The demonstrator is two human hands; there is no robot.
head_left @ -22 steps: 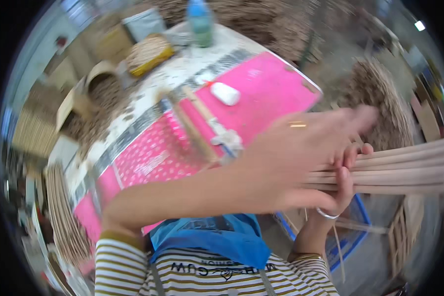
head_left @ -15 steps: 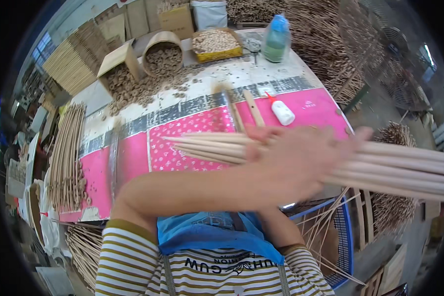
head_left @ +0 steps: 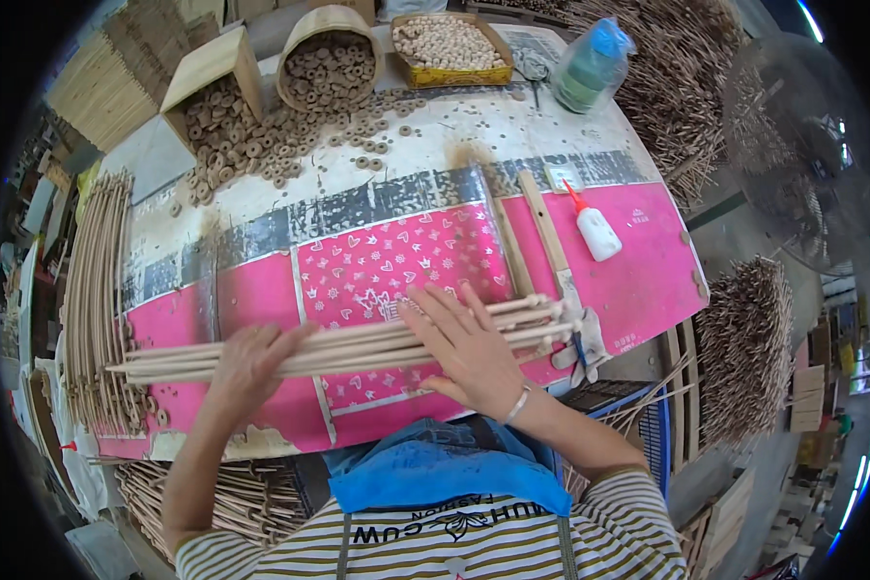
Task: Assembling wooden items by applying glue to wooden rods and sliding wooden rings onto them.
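Observation:
A loose bundle of pale wooden sticks [head_left: 372, 356] lies across the near part of the pink table covering [head_left: 638, 217], with small knobs at its right end. My left hand [head_left: 248, 372] is closed round the bundle toward its left end. Flat on top of the sticks rests my right hand [head_left: 469, 360], fingers spread and nothing gripped. Beyond the right end of the bundle are a white glue bottle [head_left: 598, 235] with a red tip and a wooden strip [head_left: 545, 227]. A crumpled whitish cloth [head_left: 594, 338] lies at the near right edge.
At the back, a wooden box [head_left: 203, 72] and a round tub [head_left: 287, 70] lie tipped, spilling wooden rings [head_left: 261, 159]. Beside them stand a yellow bead tray [head_left: 459, 76] and a blue-capped bottle [head_left: 587, 82]. More sticks [head_left: 92, 290] line the left edge; a fan [head_left: 802, 145] stands right.
The sticks have moved from the right side, where they were held up, down across the table toward the left. My arms, crossed earlier, are now apart, and the right hand lies flat.

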